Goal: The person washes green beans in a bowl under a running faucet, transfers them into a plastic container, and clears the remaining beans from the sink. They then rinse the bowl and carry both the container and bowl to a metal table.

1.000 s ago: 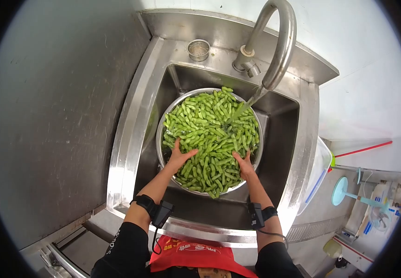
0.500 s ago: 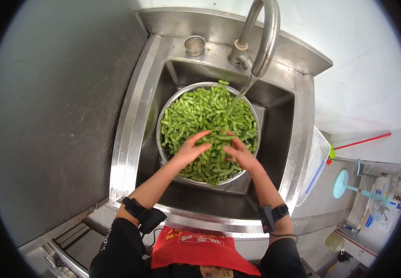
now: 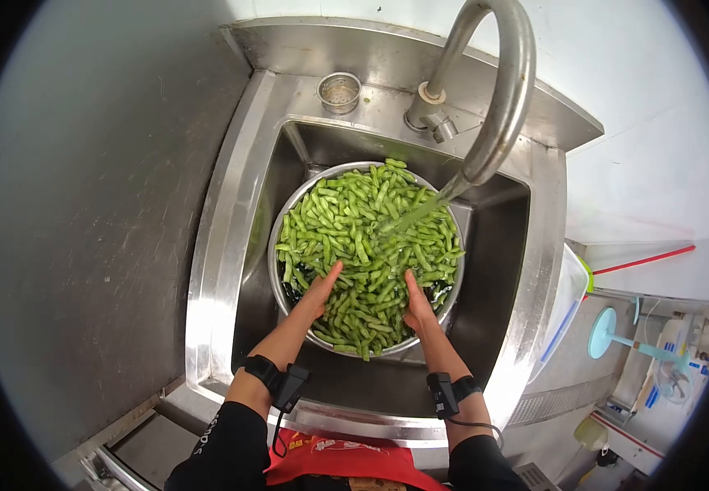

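Note:
A round metal basin heaped with green bean pods sits inside the steel sink. My left hand is sunk into the pods at the lower left of the heap, its thumb up and the other fingers hidden beneath. At the lower right, my right hand is also pushed into the pods, thumb pointing up, its other fingers out of sight. Pods lie between the two hands. Water runs from the curved faucet onto the pods. Dark water shows beside each hand.
A small round metal strainer rests on the sink's back ledge. Sink walls surround the basin. A translucent plastic bin stands right of the sink, near a red stick and a light blue fan.
Both hands have moved down and apart, from above the middle of the heap into the pods near the basin's lower sides. The view has shifted slightly, and the faucet looks larger.

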A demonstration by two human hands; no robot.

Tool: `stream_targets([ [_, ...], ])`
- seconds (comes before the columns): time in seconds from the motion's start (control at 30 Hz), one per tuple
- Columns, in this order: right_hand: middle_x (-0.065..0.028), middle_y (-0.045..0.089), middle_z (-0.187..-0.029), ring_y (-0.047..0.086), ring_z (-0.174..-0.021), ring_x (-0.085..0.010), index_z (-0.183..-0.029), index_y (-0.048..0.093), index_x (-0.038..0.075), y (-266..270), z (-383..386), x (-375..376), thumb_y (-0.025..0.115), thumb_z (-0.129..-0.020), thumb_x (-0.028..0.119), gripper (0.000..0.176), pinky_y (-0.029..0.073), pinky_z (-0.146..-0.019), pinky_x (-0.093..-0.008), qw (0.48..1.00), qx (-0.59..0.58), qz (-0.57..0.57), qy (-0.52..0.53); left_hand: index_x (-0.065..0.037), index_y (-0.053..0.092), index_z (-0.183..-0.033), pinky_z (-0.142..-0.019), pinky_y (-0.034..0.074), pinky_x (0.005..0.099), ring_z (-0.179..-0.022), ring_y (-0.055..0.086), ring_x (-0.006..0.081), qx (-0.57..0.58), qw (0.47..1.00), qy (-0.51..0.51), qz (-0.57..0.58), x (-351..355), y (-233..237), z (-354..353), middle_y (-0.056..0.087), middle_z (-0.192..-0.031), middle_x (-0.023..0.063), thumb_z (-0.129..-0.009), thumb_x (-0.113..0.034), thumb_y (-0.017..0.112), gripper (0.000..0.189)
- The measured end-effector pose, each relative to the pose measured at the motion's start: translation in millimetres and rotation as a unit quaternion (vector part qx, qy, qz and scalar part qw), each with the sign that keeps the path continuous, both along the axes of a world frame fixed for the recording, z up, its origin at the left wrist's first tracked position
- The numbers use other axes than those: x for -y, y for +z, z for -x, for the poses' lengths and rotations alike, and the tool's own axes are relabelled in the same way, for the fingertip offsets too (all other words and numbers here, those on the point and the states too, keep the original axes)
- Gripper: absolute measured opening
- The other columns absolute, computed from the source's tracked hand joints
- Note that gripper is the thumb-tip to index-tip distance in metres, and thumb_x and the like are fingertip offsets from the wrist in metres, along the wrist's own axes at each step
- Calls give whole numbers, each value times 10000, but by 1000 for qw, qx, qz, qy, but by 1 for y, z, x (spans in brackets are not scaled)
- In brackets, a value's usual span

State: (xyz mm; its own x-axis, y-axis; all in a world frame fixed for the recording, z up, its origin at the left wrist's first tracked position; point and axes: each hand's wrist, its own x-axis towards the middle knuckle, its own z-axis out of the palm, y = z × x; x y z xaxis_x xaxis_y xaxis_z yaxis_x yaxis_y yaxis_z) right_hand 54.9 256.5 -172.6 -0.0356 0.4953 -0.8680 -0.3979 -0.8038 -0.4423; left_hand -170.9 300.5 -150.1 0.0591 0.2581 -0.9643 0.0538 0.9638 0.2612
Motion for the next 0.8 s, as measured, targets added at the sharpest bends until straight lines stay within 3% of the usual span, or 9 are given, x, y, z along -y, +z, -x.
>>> stream_targets([
  [0.07,-131,113,-1435,185,-1299,-301,-1392,64,82,0,4,-5,569,-735,599,977,213,-1023,-487,997,48,60,23,-59,-64,-1380,-1034,124,540,-1323,67,343,20,1000,1,-18,0,-1,-6,14,-1432,201,-587,-725,588,1224],
  [0.13,-136,166,-1419,220,-1288,-287,-1385,89,66,-2,7,-5,578,-753,554,937,237,-1018,-466,999,-18,-10,-31,-77,0,-1389,-1037,133,528,-1325,70,329,50,997,3,-54,0,9,-12,43,-1436,180,-635,-662,618,1138],
  [0.17,-135,173,-1417,226,-1285,-284,-1384,100,66,-2,6,-2,580,-758,540,921,243,-1016,-463,999,-18,-23,-45,-77,134,-1370,-1026,208,494,-1295,183,319,58,993,51,-91,4,13,-17,186,-1398,174,-672,-548,672,1000],
  [0.4,-137,324,-1332,335,-1213,-235,-1364,173,11,61,20,2,599,-804,381,795,298,-979,-339,982,7,-169,-83,-82,218,-1345,-941,361,424,-1219,322,263,123,960,148,-205,16,56,-42,324,-1313,159,-715,-396,699,853],
  [0.43,-155,331,-1321,344,-1204,-239,-1359,169,-18,70,24,1,613,-796,372,816,304,-972,-326,981,30,-169,-91,-30,343,-1271,-869,393,333,-1075,459,194,45,960,186,-206,16,76,-49,488,-1161,95,-731,-293,712,705],
  [0.57,-170,382,-1264,395,-1140,-215,-1331,216,-71,114,37,-7,628,-785,357,807,323,-939,-296,967,95,-209,-107,-29,344,-1262,-851,393,288,-999,491,156,69,922,290,-247,22,119,-60,522,-1106,74,-751,-226,699,653],
  [0.6,-165,397,-1251,407,-1126,-208,-1327,229,-74,124,41,-9,628,-784,355,799,328,-931,-291,963,107,-224,-108,-30,344,-1260,-848,394,286,-993,493,156,76,915,298,-260,23,125,-60,522,-1106,74,-754,-223,696,646],
  [0.63,-120,482,-1163,465,-1035,-163,-1271,358,-57,142,45,-9,616,-799,313,653,368,-865,-259,955,122,-242,-123,-32,344,-1258,-845,394,284,-988,495,156,82,910,304,-271,25,129,-60,521,-1107,75,-756,-219,694,640],
  [0.8,-97,508,-1122,478,-1013,-159,-1247,402,-21,167,48,0,617,-796,312,600,375,-851,-266,940,114,-309,-87,-37,314,-1268,-853,382,289,-991,489,152,155,877,331,-312,35,155,-58,524,-1097,83,-749,-194,702,668],
])
